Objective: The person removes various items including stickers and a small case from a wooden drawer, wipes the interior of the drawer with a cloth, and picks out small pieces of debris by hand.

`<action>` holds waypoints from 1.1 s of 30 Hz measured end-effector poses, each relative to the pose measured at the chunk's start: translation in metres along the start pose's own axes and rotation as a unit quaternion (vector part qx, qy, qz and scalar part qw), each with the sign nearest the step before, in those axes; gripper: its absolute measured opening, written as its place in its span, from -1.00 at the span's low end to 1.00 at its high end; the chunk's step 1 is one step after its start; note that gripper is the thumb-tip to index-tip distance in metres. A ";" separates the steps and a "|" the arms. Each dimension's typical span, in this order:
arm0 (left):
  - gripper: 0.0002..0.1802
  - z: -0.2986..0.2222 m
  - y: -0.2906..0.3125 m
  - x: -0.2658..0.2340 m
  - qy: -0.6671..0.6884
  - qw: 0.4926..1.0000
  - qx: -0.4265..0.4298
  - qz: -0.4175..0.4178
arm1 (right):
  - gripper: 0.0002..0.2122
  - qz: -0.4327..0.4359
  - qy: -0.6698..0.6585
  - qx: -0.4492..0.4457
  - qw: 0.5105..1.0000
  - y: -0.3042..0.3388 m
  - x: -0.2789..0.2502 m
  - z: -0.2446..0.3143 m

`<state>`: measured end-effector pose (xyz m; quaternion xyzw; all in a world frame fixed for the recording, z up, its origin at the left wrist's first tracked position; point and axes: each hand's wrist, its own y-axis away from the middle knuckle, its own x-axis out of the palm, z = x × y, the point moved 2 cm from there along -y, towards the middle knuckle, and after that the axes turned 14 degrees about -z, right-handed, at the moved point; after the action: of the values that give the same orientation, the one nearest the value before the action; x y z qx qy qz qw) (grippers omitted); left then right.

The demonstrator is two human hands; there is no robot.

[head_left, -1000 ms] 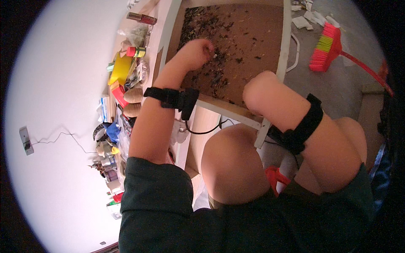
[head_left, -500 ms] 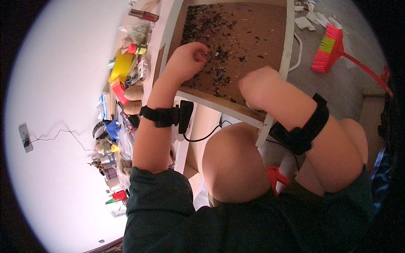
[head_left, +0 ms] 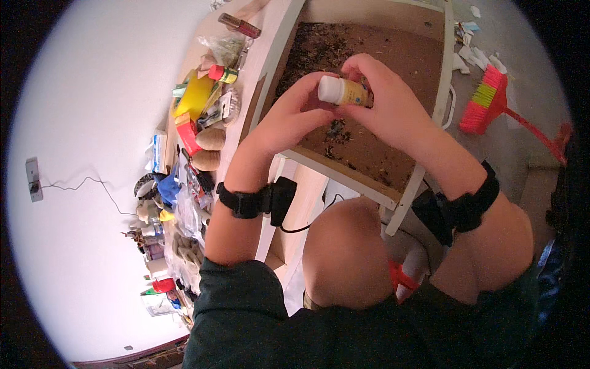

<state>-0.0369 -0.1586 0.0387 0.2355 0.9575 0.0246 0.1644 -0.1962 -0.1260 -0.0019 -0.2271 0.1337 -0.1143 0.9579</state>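
Above the open drawer [head_left: 424, 98], a small bottle [head_left: 351, 93] with a white cap and yellow label lies tilted between my hands. My right hand [head_left: 393, 101] grips its label end between thumb and fingers. My left hand [head_left: 295, 114] curves round the white cap, index finger along its upper edge and thumb below; its other fingers are partly hidden behind. Dark crumbs and bits of debris [head_left: 307, 52] cover the drawer's brown bottom, thickest on the left. Each of my forearms wears a black strap with a small box.
A crowded surface along the wall on the left holds a yellow object [head_left: 195, 95], a red-capped container [head_left: 222, 74], two round brown objects [head_left: 210, 139] and plastic bags. On the right, a red-and-yellow broom [head_left: 485, 98] lies on the grey floor near scraps of paper [head_left: 473, 55]. My bare knee [head_left: 344, 252] is below the drawer.
My hands have come together over the drawer, and the bottle now shows between them. Earlier my left hand was curled over the debris, with my right hand low at the drawer's near right.
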 end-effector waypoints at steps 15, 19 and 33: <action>-0.57 -0.023 0.073 -0.117 -0.576 0.747 0.028 -0.332 | -0.74 0.229 0.220 -0.028 0.948 0.012 -0.009 0.014; -0.51 -0.014 0.075 -0.126 -0.551 0.750 -0.068 -0.360 | -0.73 0.237 0.187 -0.021 0.953 0.016 -0.015 0.034; -0.59 0.022 0.188 -0.045 -0.241 0.897 0.098 -0.357 | -0.70 0.492 0.177 -0.144 0.840 0.006 -0.034 0.165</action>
<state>0.0914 -0.0135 0.0550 -0.1087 0.9060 -0.1868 0.3639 -0.1762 -0.0447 0.1438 -0.2433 0.4100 0.3540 0.8046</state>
